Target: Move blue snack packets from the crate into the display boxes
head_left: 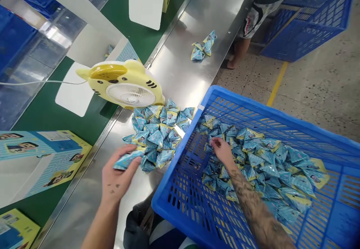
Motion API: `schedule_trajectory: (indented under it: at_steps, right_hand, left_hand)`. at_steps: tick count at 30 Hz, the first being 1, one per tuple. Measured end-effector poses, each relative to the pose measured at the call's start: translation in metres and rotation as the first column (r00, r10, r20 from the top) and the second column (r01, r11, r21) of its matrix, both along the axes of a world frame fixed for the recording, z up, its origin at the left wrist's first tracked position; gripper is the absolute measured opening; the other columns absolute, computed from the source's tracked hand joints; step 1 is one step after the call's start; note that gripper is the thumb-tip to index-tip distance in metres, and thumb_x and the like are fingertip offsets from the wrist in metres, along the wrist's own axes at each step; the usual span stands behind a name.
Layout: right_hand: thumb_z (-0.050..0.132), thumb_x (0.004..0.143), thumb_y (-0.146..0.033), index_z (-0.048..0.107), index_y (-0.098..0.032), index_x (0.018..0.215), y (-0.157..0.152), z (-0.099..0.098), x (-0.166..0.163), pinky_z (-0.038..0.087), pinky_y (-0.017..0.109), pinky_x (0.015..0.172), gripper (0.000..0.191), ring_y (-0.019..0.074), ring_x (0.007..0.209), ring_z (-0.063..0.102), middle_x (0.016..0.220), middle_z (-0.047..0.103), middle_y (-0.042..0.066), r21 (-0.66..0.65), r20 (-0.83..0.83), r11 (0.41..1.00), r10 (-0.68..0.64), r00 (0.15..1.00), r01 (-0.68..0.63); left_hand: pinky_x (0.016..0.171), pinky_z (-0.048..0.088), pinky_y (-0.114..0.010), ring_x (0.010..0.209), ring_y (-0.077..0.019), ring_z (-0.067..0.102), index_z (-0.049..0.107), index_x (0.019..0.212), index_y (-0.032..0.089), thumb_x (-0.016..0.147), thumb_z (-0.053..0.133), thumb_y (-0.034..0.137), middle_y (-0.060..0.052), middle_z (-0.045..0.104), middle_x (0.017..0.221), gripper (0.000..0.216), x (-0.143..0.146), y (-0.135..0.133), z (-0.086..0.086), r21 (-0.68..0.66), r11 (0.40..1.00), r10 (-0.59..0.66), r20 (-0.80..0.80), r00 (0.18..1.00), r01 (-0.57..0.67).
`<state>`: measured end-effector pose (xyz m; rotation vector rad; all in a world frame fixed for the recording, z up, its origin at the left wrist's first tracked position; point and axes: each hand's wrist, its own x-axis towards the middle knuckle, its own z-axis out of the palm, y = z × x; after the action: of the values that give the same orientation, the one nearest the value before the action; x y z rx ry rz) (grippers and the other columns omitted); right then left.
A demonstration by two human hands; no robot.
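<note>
My left hand [119, 174] is closed around a blue and yellow pyramid-shaped snack packet [128, 159], thumb on one side and fingers on the other. It hovers over the steel table, at the near left of a pile of similar packets [156, 136]. Inside the blue plastic crate [180, 189], my right hand [222, 149] reaches down among many more packets [270, 162]. Its fingers are curled together at the tips, close to packets by the crate's left wall. What they grip, if anything, is hidden.
A yellow animal-faced fan [126, 86] stands behind the pile, its white cable running left. Open printed cartons [64, 159] line the green conveyor belt [81, 129]. A few packets [204, 48] lie farther along the steel table. Beyond, a person's leg [242, 48] shows beside another blue crate [303, 31].
</note>
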<state>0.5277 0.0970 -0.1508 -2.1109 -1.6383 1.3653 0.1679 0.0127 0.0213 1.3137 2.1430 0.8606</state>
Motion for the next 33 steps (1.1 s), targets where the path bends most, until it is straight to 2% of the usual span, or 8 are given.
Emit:
schedule_trajectory:
  at_steps: [5,10,14,19,22,27,29,33]
  right_hand:
    - [0.062,0.083,-0.016,0.059,-0.001,0.144,-0.001,-0.086,0.044,0.044,0.067,0.115,0.063,0.0492,0.137,0.058,0.15,0.051,0.038,-0.109,0.246,0.993,0.076,0.966,-0.051]
    - [0.062,0.09,-0.043,0.061,-0.009,0.146,-0.016,-0.08,0.066,0.054,0.05,0.104,0.065,0.0346,0.116,0.067,0.124,0.069,0.022,-0.029,0.171,1.0,0.01,0.985,-0.005]
    - [0.07,0.082,-0.067,0.07,-0.022,0.133,-0.018,-0.002,0.064,0.056,0.039,0.068,0.067,0.0192,0.069,0.062,0.112,0.074,0.011,0.16,-0.049,0.964,-0.208,0.977,0.213]
    - [0.081,0.086,-0.044,0.072,-0.033,0.124,-0.024,0.154,-0.012,0.06,0.032,0.095,0.04,0.0224,0.119,0.069,0.131,0.07,0.007,0.57,-0.362,0.814,0.131,0.923,0.108]
    - [0.071,0.092,-0.056,0.058,-0.036,0.149,-0.022,0.189,-0.049,0.061,0.031,0.1,0.062,0.0204,0.118,0.071,0.142,0.069,0.007,0.536,-0.453,0.803,0.535,0.713,-0.262]
    - [0.043,0.104,-0.059,0.066,-0.023,0.135,-0.013,0.059,-0.003,0.064,0.039,0.087,0.053,0.0255,0.104,0.075,0.117,0.078,0.012,0.164,-0.383,0.984,0.004,0.924,0.063]
    - [0.056,0.098,-0.053,0.066,-0.013,0.138,-0.03,-0.022,0.035,0.057,0.052,0.106,0.058,0.0359,0.12,0.071,0.129,0.074,0.021,0.012,0.089,0.979,0.203,0.975,-0.205]
    - [0.049,0.096,-0.027,0.072,-0.019,0.135,-0.101,-0.133,0.097,0.058,0.059,0.098,0.047,0.044,0.137,0.059,0.158,0.055,0.022,-0.231,0.547,0.798,0.58,0.603,-0.557]
  left_hand:
    - [0.082,0.068,-0.041,0.108,-0.0276,0.075,0.059,0.147,0.028,0.083,0.076,0.062,-0.014,0.058,0.152,0.074,-0.048,0.0,-0.023,-0.305,0.948,-0.137,-0.13,0.982,0.092]
    - [0.084,0.068,-0.04,0.112,-0.0265,0.076,0.065,0.139,0.028,0.093,0.065,0.059,-0.012,0.06,0.148,0.055,-0.046,-0.012,-0.017,-0.334,0.935,-0.163,-0.106,0.981,0.119]
    - [0.08,0.066,-0.033,0.104,-0.0219,0.076,0.073,0.118,0.024,0.096,0.067,0.047,-0.01,0.072,0.127,0.033,-0.019,-0.02,0.002,-0.139,0.983,-0.122,0.014,0.992,0.122]
    - [0.083,0.067,-0.037,0.121,-0.0301,0.071,0.062,0.145,0.032,0.086,0.082,0.047,-0.015,0.066,0.145,0.064,0.046,-0.02,0.027,0.048,0.935,-0.342,0.373,0.863,0.35]
    - [0.101,0.064,-0.044,0.133,-0.0331,0.067,0.062,0.146,0.035,0.084,0.085,0.04,-0.013,0.06,0.154,0.067,0.07,-0.012,0.033,0.05,0.867,-0.481,0.344,0.807,0.496]
    - [0.106,0.061,-0.045,0.124,-0.0282,0.071,0.075,0.117,0.028,0.092,0.073,0.033,-0.011,0.069,0.135,0.026,0.035,0.006,0.017,0.023,0.955,-0.298,0.028,0.954,0.297]
    - [0.108,0.059,-0.052,0.132,-0.0329,0.066,0.07,0.131,0.028,0.092,0.073,0.039,-0.014,0.062,0.147,0.04,0.012,0.009,0.007,-0.086,0.973,-0.221,-0.072,0.973,0.214]
    - [0.11,0.057,-0.061,0.147,-0.0401,0.054,0.056,0.15,0.031,0.093,0.069,0.047,-0.017,0.04,0.168,0.061,-0.012,0.005,-0.008,-0.297,0.936,-0.239,-0.138,0.961,0.19]
